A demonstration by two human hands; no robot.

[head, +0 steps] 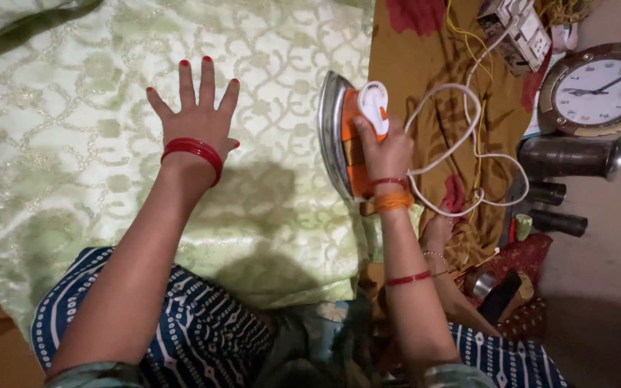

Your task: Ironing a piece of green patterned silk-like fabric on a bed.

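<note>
We've got the orange and white iron (350,136) tipped up on its side at the right edge of the pale green patterned fabric (73,144), our right hand (386,151) closed around its handle. Left hand (199,118) lies flat on the cloth, fingers spread wide, holding nothing. The white cord (461,154) loops right over a mustard floral sheet (425,65). Far right: a round wall clock (599,90), a steel flask (573,156) lying down, and a power strip (519,29) cut off by the top edge.

The right hand (386,147) covers the iron (350,136) handle. The picture's right edge cuts off the wall clock (601,90). The socket block (519,29) is cropped at the top.
</note>
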